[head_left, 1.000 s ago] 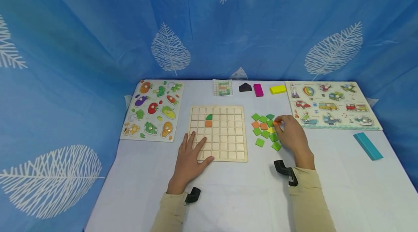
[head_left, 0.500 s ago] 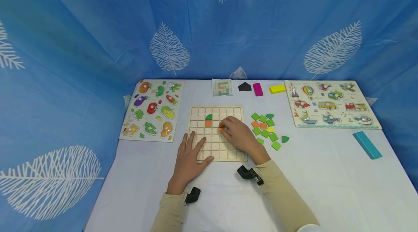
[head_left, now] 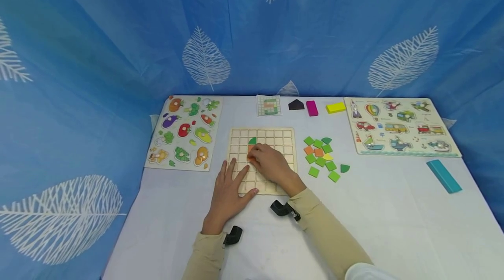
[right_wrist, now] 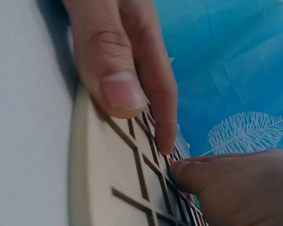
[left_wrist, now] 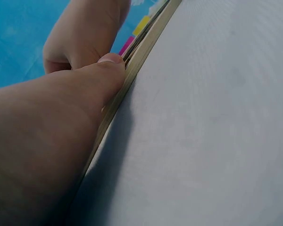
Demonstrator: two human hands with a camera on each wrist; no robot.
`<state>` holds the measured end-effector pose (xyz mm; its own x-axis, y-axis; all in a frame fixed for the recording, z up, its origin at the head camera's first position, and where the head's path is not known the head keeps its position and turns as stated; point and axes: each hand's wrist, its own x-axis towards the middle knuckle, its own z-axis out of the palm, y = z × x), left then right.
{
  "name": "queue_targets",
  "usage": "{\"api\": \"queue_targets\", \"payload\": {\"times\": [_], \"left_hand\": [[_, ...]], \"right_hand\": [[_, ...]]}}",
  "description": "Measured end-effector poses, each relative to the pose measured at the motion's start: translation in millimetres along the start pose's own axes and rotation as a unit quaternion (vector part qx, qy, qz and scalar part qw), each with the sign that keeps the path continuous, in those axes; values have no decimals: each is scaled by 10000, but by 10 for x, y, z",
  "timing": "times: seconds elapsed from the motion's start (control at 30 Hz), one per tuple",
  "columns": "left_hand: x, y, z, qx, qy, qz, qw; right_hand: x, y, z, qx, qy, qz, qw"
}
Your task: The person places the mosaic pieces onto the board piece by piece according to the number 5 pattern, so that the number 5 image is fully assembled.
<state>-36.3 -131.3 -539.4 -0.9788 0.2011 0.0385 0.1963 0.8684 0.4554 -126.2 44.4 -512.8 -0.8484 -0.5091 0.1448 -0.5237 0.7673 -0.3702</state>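
A small orange square tile [head_left: 250, 156] is pinched at the curled fingertips of the right hand [head_left: 271, 165] over the pale wooden grid board [head_left: 285, 138], just below the placed green and orange pieces, while the left hand [head_left: 230, 188] is laid flat, fingers straight, on the board's near-left corner.

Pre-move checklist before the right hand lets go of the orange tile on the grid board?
1. Left hand flat on grid board, steadying it: ok.
2. Right hand over the cell below the placed orange tile: ok.
3. Held tile seated flush in its cell: cannot tell, fingers hide it.
4. Green quarter-round tile in place: ok.
5. Loose tile pile beside the board: ok.
6. Pattern card unobstructed: ok.
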Motion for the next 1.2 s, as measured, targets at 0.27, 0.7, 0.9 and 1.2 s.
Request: {"api": "queue_targets", "payload": {"times": [0.27,0.7,0.9,1.2], "left_hand": [[10,3,0,-37,-50,-29,10000],[6,7,8,-16,-18,-97,10000],[1,21,-9,-74,-3,-120,9999],[9,31,-9,-83,-9,-122,9999]], "right_hand": [[-72,42,-5,-186,-23,-36,9998],[-495,475,-356,156,279,858,9958],[-756,812,-555,137,775,1829,9800],[-860,992,-574,-32,820,2236,9712]]}}
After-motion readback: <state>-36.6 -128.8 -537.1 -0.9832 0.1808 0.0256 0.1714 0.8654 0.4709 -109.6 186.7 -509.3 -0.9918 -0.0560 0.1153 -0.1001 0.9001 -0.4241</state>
